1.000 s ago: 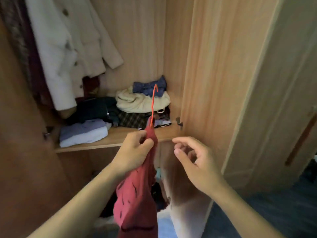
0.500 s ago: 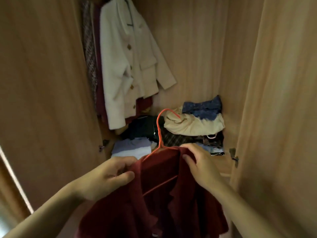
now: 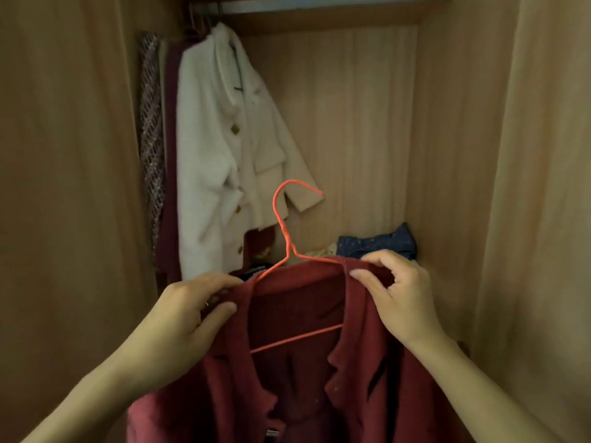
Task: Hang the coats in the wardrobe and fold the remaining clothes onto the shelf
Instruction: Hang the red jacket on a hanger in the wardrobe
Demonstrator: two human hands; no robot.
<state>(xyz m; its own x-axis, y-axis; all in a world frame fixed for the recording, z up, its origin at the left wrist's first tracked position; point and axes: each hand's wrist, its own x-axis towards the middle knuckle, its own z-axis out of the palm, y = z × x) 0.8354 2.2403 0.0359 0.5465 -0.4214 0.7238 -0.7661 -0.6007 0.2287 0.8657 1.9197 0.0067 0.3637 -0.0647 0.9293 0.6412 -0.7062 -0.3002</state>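
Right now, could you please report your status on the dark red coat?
Left hand and right hand grip dark red coat shoulders. Coat on orange wire hanger, not yet on rail. White fleece coat hangs left.

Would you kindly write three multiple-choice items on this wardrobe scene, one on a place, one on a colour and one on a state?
1. Where does the white fleece coat with brown buttons hang?
A. left part of the wardrobe
B. far right
C. on the door

2. What colour is the thin wire hanger?
A. blue
B. orange-red
C. white

3. How is the dark red knitted coat held?
A. lying on the shelf
B. one hand only
C. both hands grip its shoulders

Answers:
1. A, it hangs at the left beside darker garments.
2. B, the hook shows orange-red against the wood.
3. C, the left hand and the right hand each pinch a shoulder.
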